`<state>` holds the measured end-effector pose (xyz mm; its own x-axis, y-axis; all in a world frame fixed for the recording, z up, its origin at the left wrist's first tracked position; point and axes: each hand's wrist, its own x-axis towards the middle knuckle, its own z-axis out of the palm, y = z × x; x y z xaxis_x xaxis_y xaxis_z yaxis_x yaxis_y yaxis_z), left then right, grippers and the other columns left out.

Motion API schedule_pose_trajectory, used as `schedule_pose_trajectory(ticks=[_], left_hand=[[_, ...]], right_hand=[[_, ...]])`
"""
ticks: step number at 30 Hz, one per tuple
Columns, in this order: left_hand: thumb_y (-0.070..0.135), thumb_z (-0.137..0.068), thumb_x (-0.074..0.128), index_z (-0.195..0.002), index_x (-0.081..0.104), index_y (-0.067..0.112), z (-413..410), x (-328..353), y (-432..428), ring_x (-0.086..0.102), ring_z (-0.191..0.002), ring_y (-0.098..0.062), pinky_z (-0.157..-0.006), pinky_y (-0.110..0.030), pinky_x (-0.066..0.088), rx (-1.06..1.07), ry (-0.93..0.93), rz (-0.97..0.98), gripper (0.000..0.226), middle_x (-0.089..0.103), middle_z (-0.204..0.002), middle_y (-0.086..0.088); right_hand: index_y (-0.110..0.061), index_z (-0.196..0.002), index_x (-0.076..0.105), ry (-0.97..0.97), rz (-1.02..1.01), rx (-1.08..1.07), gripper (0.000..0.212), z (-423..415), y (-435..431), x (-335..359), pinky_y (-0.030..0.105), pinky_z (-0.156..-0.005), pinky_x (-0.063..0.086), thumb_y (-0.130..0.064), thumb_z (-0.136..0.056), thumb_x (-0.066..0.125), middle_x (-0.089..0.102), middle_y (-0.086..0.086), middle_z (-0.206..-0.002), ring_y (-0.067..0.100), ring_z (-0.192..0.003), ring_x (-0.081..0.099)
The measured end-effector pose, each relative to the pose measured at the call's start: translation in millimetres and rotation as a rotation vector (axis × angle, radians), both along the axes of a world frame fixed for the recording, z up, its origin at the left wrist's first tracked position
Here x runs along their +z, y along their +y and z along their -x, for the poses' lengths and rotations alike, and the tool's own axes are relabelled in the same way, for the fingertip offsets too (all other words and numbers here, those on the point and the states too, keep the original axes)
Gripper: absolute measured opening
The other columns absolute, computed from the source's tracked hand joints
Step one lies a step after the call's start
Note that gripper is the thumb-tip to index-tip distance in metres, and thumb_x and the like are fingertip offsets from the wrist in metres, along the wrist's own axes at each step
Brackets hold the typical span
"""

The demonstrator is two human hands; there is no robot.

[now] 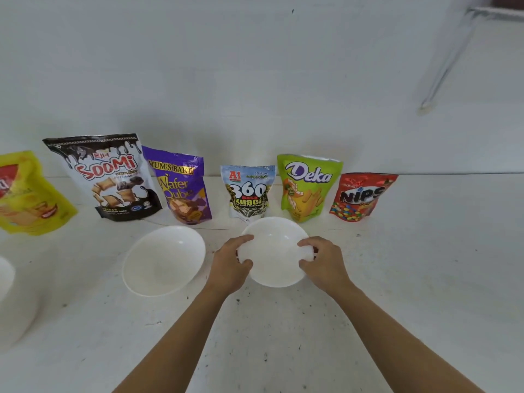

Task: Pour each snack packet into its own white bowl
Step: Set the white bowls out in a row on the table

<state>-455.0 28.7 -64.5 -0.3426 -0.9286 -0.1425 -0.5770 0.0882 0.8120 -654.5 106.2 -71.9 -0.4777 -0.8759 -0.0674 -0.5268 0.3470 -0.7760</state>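
The white bench (411,279) carries everything, w/ six snack packets standing in a row along the wall and white bowls in front of them.

Largest packet is the Soomi pouch (109,177), then the yellow packet (28,194) at far left, partly cut by the frame edge. Next the purple Wafer Qube pouch (181,185), the green Deka pouch (306,187), the A1 360 sunflower seed packet (248,190) and the small red Nips packet (360,197). All look like soft foil or plastic bags: light, crinkly, a bit slippery. I judge they are best taken by the top seal or by both sides, not squeezed in the middle, because wafers inside may break. Whether they are already opened I cannot tell.

One empty bowl (164,260) rests on the bench, tilted a little. A second bowl (275,252) is just in front of the seed packet, between both hands: left hand (231,263) clamped on its left rim, right hand (321,262) clamped on its right rim, fingers over the edge. The bowl seems stiff, smooth, prob. light; rim grip on both sides is safe. Another white thing at the left edge is too cut off to name.
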Motion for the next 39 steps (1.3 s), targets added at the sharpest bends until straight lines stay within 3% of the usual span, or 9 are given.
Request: schedule_pose_trajectory(ticks=[5,9,12,17,21,25,29,33,39], left_hand=[[0.001,-0.086,0.067,-0.134,0.061,0.03,-2,-3,-6,0.055,-0.109,-0.021,-0.101,-0.042,0.053,-0.011,0.0,-0.057,0.056,0.052,-0.144,-0.002],[0.024,-0.092,0.072,-0.132,0.06,0.036,-7,11,-13,0.055,-0.118,-0.02,-0.105,-0.045,0.051,-0.044,0.012,-0.064,0.044,0.052,-0.145,0.006],[0.029,-0.095,0.068,-0.133,0.061,0.033,-13,36,-19,0.057,-0.123,-0.017,-0.1,-0.037,0.053,-0.039,0.064,-0.022,0.039,0.052,-0.145,0.007],[0.029,-0.096,0.065,-0.128,0.063,0.032,-46,90,-19,0.062,-0.108,-0.007,-0.076,-0.011,0.045,0.057,0.116,0.207,0.032,0.063,-0.125,0.009],[0.029,-0.096,0.066,-0.115,0.068,0.031,-101,126,-16,0.07,-0.087,-0.006,-0.07,-0.014,0.052,0.14,0.203,0.286,0.019,0.072,-0.1,0.01],[0.022,-0.096,0.067,-0.104,0.072,0.029,-168,140,-12,0.071,-0.073,-0.014,-0.068,-0.021,0.055,0.241,0.248,0.351,0.013,0.073,-0.083,0.002],[0.024,-0.096,0.067,-0.105,0.071,0.03,-240,139,-11,0.071,-0.073,-0.013,-0.069,-0.023,0.056,0.345,0.226,0.344,0.012,0.074,-0.082,0.002],[0.028,-0.096,0.067,-0.105,0.07,0.035,-313,131,-9,0.071,-0.071,-0.011,-0.071,-0.025,0.053,0.448,0.177,0.325,0.012,0.074,-0.083,0.002],[0.03,-0.094,0.068,-0.102,0.068,0.042,-421,106,-4,0.064,-0.081,-0.001,-0.069,-0.02,0.046,0.61,0.013,0.317,0.015,0.071,-0.091,0.009]], right_hand=[[-0.013,-0.115,0.069,-0.019,-0.009,-0.005,0.044,-2,-6,-2,0.023,-0.089,0.047,0.005,-0.075,0.07,0.062,0.005,-0.127,0.017,-0.106,0.053],[-0.017,-0.116,0.067,0.005,0.053,0.004,0.036,-6,-7,7,0.026,-0.098,0.043,-0.007,-0.082,0.075,0.061,-0.001,-0.128,0.014,-0.112,0.052],[-0.019,-0.11,0.069,0.069,0.194,0.01,0.026,-11,-11,24,0.023,-0.097,0.038,-0.014,-0.085,0.074,0.058,-0.008,-0.119,0.01,-0.111,0.051],[-0.022,-0.105,0.071,-0.031,0.424,0.095,0.019,-36,-29,77,0.011,-0.072,0.046,-0.013,-0.088,0.072,0.068,-0.013,-0.096,0.0,-0.087,0.062],[-0.019,-0.097,0.071,-0.126,0.515,0.211,0.013,-85,-52,116,0.01,-0.064,0.047,-0.01,-0.088,0.072,0.069,-0.011,-0.084,0.001,-0.074,0.062],[-0.022,-0.096,0.071,-0.159,0.509,0.377,0.01,-151,-73,131,0.014,-0.064,0.05,-0.016,-0.089,0.073,0.07,-0.011,-0.088,0.004,-0.076,0.063],[-0.026,-0.097,0.069,-0.191,0.495,0.52,0.013,-223,-89,132,0.017,-0.066,0.053,-0.015,-0.09,0.072,0.069,-0.01,-0.089,0.007,-0.083,0.064],[-0.021,-0.099,0.071,-0.217,0.45,0.625,0.013,-297,-107,120,0.016,-0.062,0.049,-0.013,-0.089,0.071,0.067,-0.008,-0.084,0.007,-0.077,0.062],[-0.032,-0.103,0.07,-0.17,0.351,0.738,0.016,-399,-124,92,0.012,-0.073,0.042,-0.024,-0.089,0.072,0.062,-0.009,-0.098,0.006,-0.091,0.059]])
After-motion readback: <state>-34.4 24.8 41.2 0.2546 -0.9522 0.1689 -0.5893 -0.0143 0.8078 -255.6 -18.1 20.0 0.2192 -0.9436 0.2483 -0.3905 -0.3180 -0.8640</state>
